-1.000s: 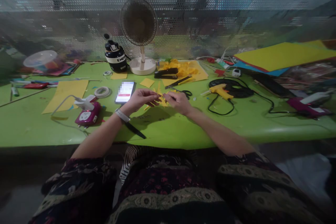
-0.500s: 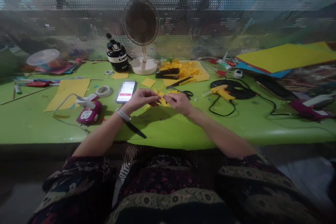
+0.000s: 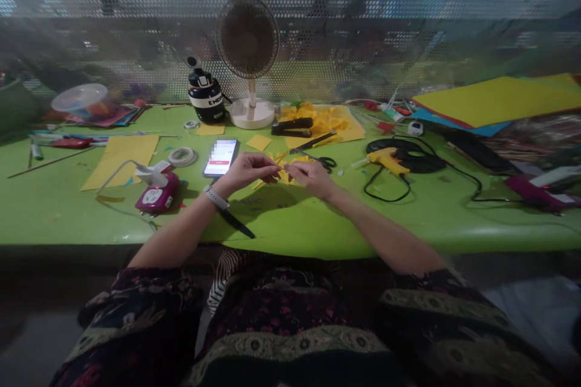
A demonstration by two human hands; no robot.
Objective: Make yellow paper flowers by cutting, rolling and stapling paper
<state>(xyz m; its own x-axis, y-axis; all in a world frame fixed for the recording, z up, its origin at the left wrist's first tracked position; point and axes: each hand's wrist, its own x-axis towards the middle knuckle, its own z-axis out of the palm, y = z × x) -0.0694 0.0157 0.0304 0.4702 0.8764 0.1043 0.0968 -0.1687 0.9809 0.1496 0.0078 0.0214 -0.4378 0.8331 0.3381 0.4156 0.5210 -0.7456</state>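
My left hand [image 3: 250, 173] and my right hand [image 3: 314, 178] come close together above the middle of the green table, each with thumb and fingertips pinched. Between and behind them is yellow cut paper [image 3: 284, 160] with narrow, petal-like strips sticking out. Both hands have their fingertips on it; the exact grip is partly hidden by the fingers. Just behind my right hand lie dark-handled scissors [image 3: 327, 162]. A phone [image 3: 221, 158] with a lit screen rests to the left of my left hand. A small yellow paper square [image 3: 258, 143] lies behind the hands.
At the back stand a fan [image 3: 252, 113] and a black bottle [image 3: 206, 100]. A stapler [image 3: 293, 127] lies by yellow paper petals [image 3: 336, 121]. Right of my hands is a yellow glue gun [image 3: 388, 161] with its cord. On the left are a tape roll [image 3: 182, 156] and a purple power adapter [image 3: 158, 195].
The view has shifted slightly, so the table's things appear a little further right. Both hands keep nearly the same pinched pose at the yellow paper.
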